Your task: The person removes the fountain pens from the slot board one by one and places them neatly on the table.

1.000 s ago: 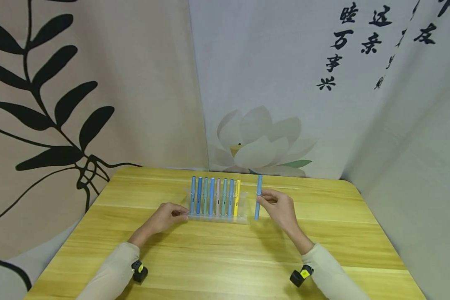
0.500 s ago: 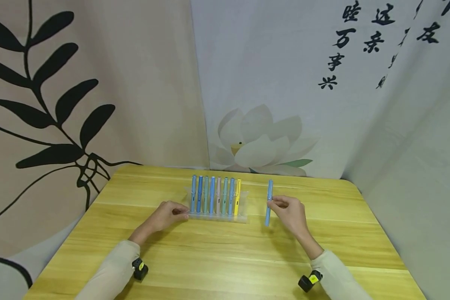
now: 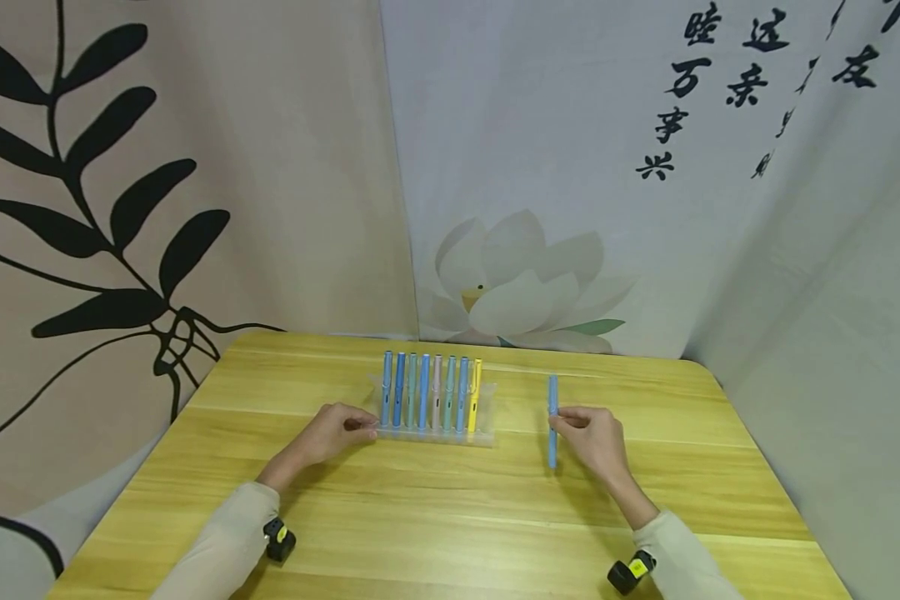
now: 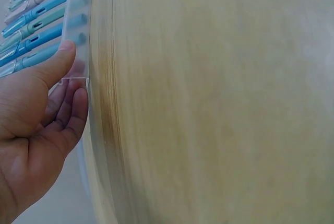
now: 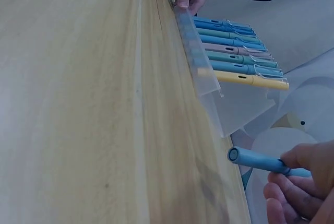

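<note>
A clear plastic pen stand [image 3: 435,439] holds several upright pens in a row, blue, green, pink and, at the right end, a yellow pen [image 3: 475,396]. My left hand [image 3: 337,435] grips the stand's left end; in the left wrist view the thumb [image 4: 65,51] lies on its front lip with the fingers curled below. To the right of the stand, my right hand [image 3: 592,437] pinches a blue pen [image 3: 552,387] between thumb and fingers. That pen is upright. In the right wrist view its round end [image 5: 234,154] points away from the hand.
The wooden table [image 3: 420,517] reaches back to a curtain [image 3: 540,167] printed with a lotus and dark characters. A second curtain panel [image 3: 307,167] with black leaves hangs at the left. Each forearm wears a small black camera, such as the right wrist camera [image 3: 630,572].
My right hand has carried the blue pen to the right, away from the stand, and lower toward the table's front. The left hand stays at the stand's left end.
</note>
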`<state>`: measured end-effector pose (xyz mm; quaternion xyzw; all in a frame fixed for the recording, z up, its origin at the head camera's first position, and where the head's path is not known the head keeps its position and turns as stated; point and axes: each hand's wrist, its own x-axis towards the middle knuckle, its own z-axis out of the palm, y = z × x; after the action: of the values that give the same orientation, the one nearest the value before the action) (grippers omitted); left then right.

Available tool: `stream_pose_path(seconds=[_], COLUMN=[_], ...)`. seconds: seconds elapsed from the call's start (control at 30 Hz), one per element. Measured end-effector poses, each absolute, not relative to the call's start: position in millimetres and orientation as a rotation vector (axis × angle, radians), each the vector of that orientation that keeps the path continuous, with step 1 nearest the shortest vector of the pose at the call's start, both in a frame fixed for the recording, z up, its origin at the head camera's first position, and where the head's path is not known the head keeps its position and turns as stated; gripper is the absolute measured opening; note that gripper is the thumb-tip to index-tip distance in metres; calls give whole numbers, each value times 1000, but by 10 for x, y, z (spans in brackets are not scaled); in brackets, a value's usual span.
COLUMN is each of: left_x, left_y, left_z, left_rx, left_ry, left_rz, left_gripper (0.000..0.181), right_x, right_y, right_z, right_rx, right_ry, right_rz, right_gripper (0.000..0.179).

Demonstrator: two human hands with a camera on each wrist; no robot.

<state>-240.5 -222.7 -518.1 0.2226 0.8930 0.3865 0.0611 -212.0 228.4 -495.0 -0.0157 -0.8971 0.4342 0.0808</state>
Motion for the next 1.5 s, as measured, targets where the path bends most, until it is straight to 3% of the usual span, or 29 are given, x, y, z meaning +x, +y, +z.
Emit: stream_pose_path(seconds=[0.67, 1.5], left_x=[-2420, -2402], left_y=[-2227, -2227], left_z=[-5193, -5210], left_rx=[677, 671], left_ry=[2701, 2697], left_rz=[1159, 1167], left_gripper=[29, 29], right_x=[-2077, -2053], right_y=[2413, 2391], right_z=[-5053, -5179], right_rx=[-107, -147], right_ry=[-2769, -2860], right_rz=[1227, 1037], right_gripper=[26, 16])
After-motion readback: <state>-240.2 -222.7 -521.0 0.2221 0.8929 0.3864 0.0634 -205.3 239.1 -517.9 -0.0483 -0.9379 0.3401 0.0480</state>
